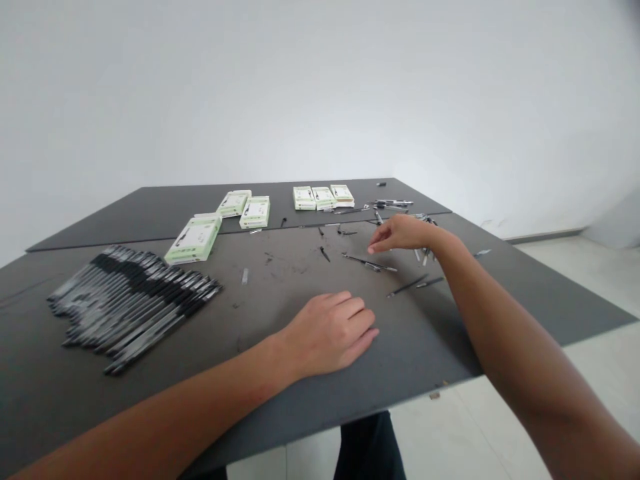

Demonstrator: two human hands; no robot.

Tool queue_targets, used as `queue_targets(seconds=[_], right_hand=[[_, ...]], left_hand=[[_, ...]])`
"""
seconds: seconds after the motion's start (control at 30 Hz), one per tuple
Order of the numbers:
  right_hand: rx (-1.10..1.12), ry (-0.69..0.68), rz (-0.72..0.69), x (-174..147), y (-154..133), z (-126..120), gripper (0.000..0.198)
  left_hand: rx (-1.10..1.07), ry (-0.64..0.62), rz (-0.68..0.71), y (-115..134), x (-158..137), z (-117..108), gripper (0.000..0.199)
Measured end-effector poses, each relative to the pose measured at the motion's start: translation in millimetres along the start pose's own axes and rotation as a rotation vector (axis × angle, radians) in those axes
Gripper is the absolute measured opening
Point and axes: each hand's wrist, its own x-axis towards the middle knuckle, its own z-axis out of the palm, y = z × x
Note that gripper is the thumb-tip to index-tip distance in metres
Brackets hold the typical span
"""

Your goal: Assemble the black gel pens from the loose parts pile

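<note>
My left hand (pixel 333 330) rests palm down near the table's front edge, fingers curled under; whatever they may hold is hidden. Farther out, my right hand (pixel 400 233) hangs over the loose pen parts, its fingers bent downward and a little apart, with nothing visible in them. Just below its fingertips lie a dark pen piece with a clip (pixel 370 263) and other thin parts. Two slim black pieces (pixel 407 285) are on the table beneath the right wrist. Several clear and black pen parts (pixel 425 255) are partly covered by the right hand and forearm.
A spread row of many clear-and-black pens (pixel 135 293) lies at left. Behind it stand green-and-white boxes (pixel 195 239), with more boxes (pixel 323 197) farther back. Small black caps (pixel 325 253) and a clear scrap (pixel 245 276) are scattered mid-table. A seam crosses the grey table (pixel 280 393).
</note>
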Motion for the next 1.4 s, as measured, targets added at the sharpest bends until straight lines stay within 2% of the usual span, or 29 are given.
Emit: queue_targets(seconds=[0.13,0.23,0.3,0.43,0.53,0.67,0.83,1.0,1.13,1.4], right_hand=[[0.077,-0.153,-0.043,-6.6,-19.0,-0.3,0.037],[0.060,-0.138,-0.020,-9.9,-18.2,-6.0,0.034],[0.021,0.000,0.023,-11.7,-8.0,-13.1,0.033],[-0.031,0.363,0.179,-19.3,27.8,-28.3,0.036],[-0.058,0.454,0.315,-27.2,55.7,-33.4,0.037],[-0.068,0.411,0.411,-32.8,80.4,-30.1,0.033],[-0.068,0.352,0.456,-29.4,92.8,-24.3,0.032],[-0.122,0.360,0.474,-13.5,90.6,-14.6,0.041],[-0.179,0.319,0.494,-1.6,84.2,-5.7,0.040],[-0.245,0.216,0.552,0.4,76.8,-4.4,0.049]], left_hand=[[0.004,0.018,0.022,0.7,3.6,1.0,0.027],[-0.002,0.031,0.024,-0.5,2.6,3.1,0.026],[-0.009,0.043,0.032,-1.4,1.7,4.5,0.026],[-0.017,0.051,0.029,-2.3,1.6,5.9,0.026],[-0.029,0.047,0.021,-2.5,2.2,6.2,0.025],[-0.044,0.038,0.015,-3.0,2.4,6.9,0.023],[-0.043,0.042,0.017,-2.9,2.9,6.7,0.023],[-0.042,0.038,0.017,-2.6,2.7,6.3,0.024],[-0.043,0.043,0.016,-2.5,2.1,7.0,0.023],[-0.027,0.033,0.011,-2.3,2.9,6.4,0.023]])
